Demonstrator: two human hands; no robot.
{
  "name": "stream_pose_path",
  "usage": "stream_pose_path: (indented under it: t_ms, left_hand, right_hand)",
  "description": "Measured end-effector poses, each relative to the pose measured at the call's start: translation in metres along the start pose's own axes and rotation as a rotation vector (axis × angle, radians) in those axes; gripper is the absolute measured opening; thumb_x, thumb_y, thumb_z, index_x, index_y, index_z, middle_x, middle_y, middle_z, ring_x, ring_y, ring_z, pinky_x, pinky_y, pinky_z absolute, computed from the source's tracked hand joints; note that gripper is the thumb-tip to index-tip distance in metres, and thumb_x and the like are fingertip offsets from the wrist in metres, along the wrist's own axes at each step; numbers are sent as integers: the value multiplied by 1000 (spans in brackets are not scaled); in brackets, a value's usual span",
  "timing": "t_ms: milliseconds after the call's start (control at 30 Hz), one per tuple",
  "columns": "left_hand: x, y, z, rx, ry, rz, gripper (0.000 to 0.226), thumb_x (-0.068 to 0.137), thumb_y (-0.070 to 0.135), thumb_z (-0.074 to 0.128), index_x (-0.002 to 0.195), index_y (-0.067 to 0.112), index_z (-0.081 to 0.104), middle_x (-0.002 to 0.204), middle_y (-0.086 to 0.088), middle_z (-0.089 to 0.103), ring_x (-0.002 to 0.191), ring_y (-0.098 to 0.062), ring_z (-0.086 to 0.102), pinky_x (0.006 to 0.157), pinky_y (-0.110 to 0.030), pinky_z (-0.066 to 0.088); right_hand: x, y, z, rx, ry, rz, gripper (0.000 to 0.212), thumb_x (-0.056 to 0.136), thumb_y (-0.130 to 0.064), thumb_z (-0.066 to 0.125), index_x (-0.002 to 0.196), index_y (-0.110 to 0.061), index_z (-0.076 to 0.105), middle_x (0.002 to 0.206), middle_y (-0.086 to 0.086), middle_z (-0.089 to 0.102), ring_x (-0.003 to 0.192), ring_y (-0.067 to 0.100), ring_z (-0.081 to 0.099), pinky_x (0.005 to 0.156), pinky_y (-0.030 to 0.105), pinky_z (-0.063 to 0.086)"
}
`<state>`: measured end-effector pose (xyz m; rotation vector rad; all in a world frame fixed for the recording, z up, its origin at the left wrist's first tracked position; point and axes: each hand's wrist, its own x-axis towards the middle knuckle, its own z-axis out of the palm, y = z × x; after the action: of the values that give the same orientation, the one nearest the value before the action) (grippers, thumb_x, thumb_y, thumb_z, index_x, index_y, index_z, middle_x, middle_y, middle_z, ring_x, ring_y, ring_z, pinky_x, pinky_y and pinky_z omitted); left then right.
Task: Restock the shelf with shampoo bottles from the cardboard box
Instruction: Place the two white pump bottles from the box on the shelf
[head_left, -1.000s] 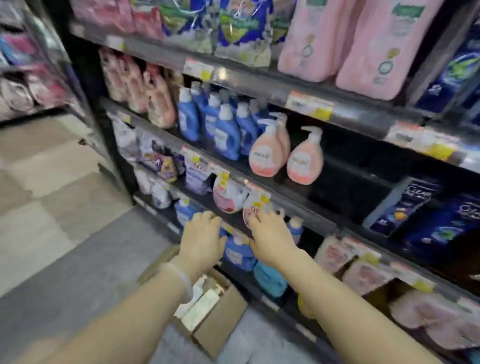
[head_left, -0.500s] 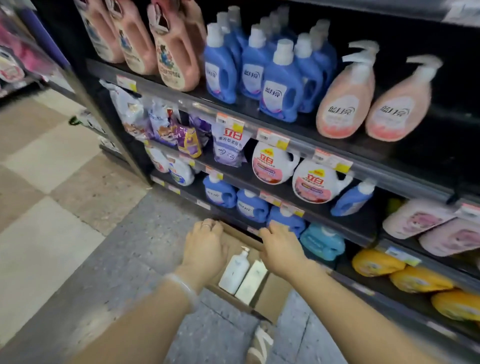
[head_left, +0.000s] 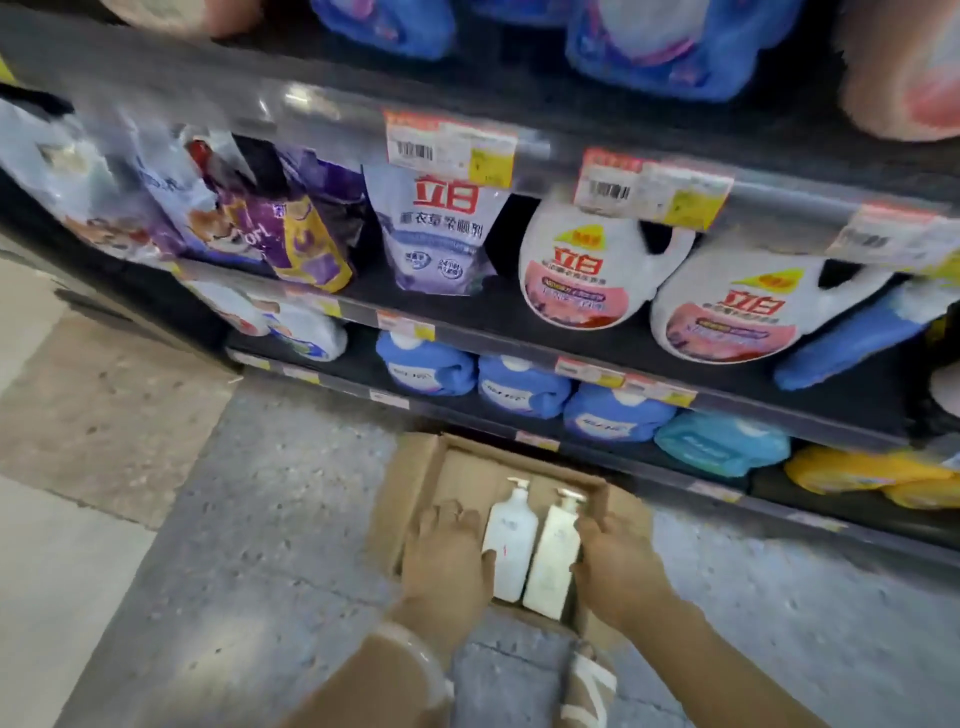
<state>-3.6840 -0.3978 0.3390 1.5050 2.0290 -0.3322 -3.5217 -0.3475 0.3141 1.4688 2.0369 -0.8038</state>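
Change: both hands had been lowered from the shelf edge into the cardboard box (head_left: 410, 470), so picking was judged begun
Left hand (head_left: 447, 558): laid beside the white bottle (head_left: 509, 540), thumb touching, fingers loosely spread
Right hand (head_left: 615, 564): fingers curled against the cream bottle (head_left: 551, 558)
Floor (head_left: 249, 519): grey speckled stone under the shelf (head_left: 597, 343) of detergent

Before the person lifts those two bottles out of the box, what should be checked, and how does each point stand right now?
1. Cardboard box open on top: ok.
2. White bottle and cream bottle lying side by side, within reach: ok.
3. Left hand beside the white bottle, thumb touching it: ok.
4. Right hand against the cream bottle: ok.
5. Firm grip on either bottle: cannot tell.
6. Free shelf space for them: cannot tell.
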Motion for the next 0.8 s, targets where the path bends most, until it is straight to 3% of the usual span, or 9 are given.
stream_pose_path:
  t_ms: [100,267,333,433,500,600,800]
  left_hand:
    - [41,-18,31,60,-56,48,42,93,32,40,133,18,38,140,-5,36,129,-25,32,107,-36,24]
    - [122,-33,113,133,-127,108,46,91,33,44,133,16,40,140,-5,37,129,-25,32,108,-38,30]
    - [154,-34,155,149,-158,133,47,90,34,47,133,15,41,139,-6,39,128,-26,33,108,-39,32]
    - [190,-32,221,115,-195,122,62,88,38,53,140,14,28,141,-7,35,130,-25,31,108,-37,30]
    - [206,-29,267,62,-200,75,75,85,44,57,142,14,19,144,-7,32,132,-25,31,109,-36,29]
    - [228,-23,328,-137,-306,-166,93,79,49,63,145,13,8,149,-8,24,137,-27,25,112,-39,28]
    - [255,0,391,-440,-315,-416,124,65,52,73,146,12,-12,152,-11,10,140,-31,15,114,-44,24]
  right_hand:
    - [39,0,39,24,-30,80,44,92,-31,48,133,-16,38,134,7,42,122,24,44,96,29,39]
    - [116,12,119,103,-58,190,44,92,-28,49,134,-17,37,133,6,42,122,23,42,100,31,37]
    - [147,24,155,172,-62,263,50,91,-28,51,136,-16,33,136,7,40,125,24,40,103,33,36]
    - [184,42,213,407,-49,449,72,86,-34,61,142,-13,21,142,9,33,130,27,34,106,38,35]
    - [205,50,248,618,-32,594,91,79,-36,70,146,-10,13,143,12,30,132,31,31,107,40,33]
    - [234,56,298,865,-26,737,111,74,-34,75,148,-9,-3,148,15,19,138,34,22,112,42,25]
    - [276,66,360,922,106,833,118,68,-35,76,146,-15,-11,144,12,21,135,32,22,113,47,26]
